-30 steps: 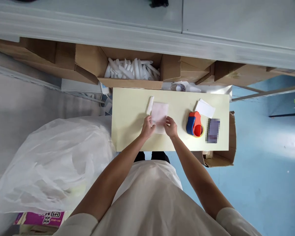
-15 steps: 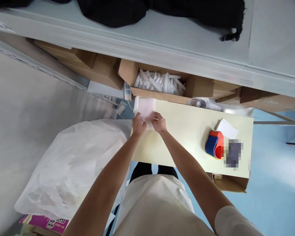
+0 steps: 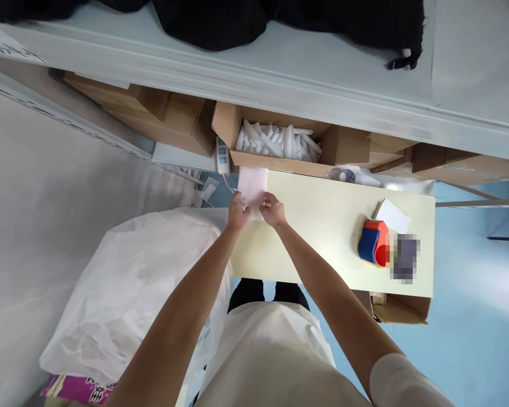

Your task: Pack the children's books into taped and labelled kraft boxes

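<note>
A thin, pale pink rectangular sheet [image 3: 253,183] lies at the far left corner of the cream table [image 3: 314,226]; its exact kind does not show. The fingers of my left hand [image 3: 238,215] are closed on its near left edge. On the near right edge, my right hand [image 3: 274,211] pinches it between thumb and fingers. A whitish part of the sheet shows between the two hands. My fingertips partly cover the near end.
Behind the sheet stands an open carton [image 3: 280,164] full of white folded pieces. A power strip [image 3: 223,155] is beside it. A red and blue holder [image 3: 374,243] and white papers [image 3: 392,216] sit at the right. A large white plastic bag [image 3: 139,282] bulges at the left.
The white margin along the sheet's left side no longer shows, and its pink face looks flatter. Both hands stay at its near edge. The view has shifted slightly.
</note>
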Action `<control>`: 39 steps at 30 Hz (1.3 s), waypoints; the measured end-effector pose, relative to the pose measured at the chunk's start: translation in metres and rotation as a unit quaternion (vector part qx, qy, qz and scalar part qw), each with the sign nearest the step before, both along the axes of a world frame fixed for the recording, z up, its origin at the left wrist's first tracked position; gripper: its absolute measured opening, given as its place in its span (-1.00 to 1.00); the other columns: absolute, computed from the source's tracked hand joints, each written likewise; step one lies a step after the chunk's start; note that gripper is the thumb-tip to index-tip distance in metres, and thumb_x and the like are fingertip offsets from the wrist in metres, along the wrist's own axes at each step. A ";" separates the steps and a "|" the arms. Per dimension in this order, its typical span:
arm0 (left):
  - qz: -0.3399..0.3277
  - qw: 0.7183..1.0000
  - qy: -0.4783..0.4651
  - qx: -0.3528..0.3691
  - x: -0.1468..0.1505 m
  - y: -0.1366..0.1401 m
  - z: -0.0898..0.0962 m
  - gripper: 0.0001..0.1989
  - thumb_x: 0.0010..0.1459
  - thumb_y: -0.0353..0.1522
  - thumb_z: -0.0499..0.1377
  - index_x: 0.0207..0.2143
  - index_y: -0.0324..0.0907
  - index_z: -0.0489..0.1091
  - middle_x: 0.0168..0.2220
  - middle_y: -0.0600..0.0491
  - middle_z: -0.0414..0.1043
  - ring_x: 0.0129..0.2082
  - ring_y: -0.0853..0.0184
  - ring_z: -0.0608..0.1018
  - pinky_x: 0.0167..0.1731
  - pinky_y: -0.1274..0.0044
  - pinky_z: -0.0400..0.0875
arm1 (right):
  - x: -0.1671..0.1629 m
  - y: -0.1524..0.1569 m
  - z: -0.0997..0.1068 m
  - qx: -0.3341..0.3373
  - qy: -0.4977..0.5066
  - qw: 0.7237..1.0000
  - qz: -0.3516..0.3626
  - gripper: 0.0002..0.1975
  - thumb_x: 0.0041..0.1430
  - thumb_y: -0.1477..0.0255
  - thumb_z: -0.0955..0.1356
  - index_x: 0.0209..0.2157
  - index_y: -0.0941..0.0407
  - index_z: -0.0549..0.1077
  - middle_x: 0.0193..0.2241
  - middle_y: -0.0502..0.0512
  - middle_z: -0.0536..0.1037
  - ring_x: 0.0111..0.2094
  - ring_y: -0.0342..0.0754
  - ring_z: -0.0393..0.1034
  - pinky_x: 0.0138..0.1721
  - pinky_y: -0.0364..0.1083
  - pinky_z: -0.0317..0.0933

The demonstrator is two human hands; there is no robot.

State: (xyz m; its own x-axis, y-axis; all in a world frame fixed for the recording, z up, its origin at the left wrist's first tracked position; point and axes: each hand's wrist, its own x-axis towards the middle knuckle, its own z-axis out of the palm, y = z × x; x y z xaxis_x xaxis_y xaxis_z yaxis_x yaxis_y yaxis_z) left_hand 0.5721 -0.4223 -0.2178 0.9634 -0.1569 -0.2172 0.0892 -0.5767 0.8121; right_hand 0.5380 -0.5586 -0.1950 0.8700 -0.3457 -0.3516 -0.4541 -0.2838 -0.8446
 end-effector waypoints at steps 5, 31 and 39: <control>-0.028 0.999 -0.024 0.018 -0.006 -0.003 0.010 -0.29 -0.10 -0.48 0.18 0.15 -0.34 0.10 0.26 -0.30 0.03 0.31 0.02 0.00 0.27 0.20 -0.10 | -0.013 -0.005 0.019 -0.023 0.008 0.999 0.024 -0.44 -0.05 0.57 0.33 0.06 0.13 0.29 -0.10 0.19 0.51 -0.06 0.05 0.42 -0.10 0.03 0.40; 0.147 0.985 0.054 0.074 -0.363 0.049 0.183 -0.55 0.17 -0.22 0.02 0.09 -0.15 0.25 0.04 -0.12 0.41 -0.01 0.16 0.49 -0.03 0.34 0.38 | -0.203 -0.047 0.074 0.088 -0.051 0.938 0.331 -0.68 0.03 0.23 0.31 -0.25 0.16 0.46 -0.32 0.20 0.59 -0.33 0.00 0.49 -0.24 0.02 0.39; 0.422 0.899 0.014 0.118 -0.494 0.125 0.219 -0.55 0.16 -0.21 0.04 0.06 -0.21 0.30 0.01 -0.15 0.43 -0.05 0.16 0.52 -0.05 0.36 0.39 | -0.244 0.153 0.128 0.123 -0.115 0.764 0.622 -0.71 0.08 0.28 0.29 -0.25 0.16 0.46 -0.32 0.19 0.59 -0.29 0.00 0.49 -0.19 -0.01 0.35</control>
State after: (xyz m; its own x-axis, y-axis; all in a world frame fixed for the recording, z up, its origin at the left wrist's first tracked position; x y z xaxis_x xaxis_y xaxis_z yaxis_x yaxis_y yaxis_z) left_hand 0.0778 -0.2968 0.0013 0.7104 0.6816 -0.1754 0.5952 -0.4488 0.6666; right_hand 0.2940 -0.4056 -0.0667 0.5192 0.8525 -0.0607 0.2065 -0.1941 -0.9590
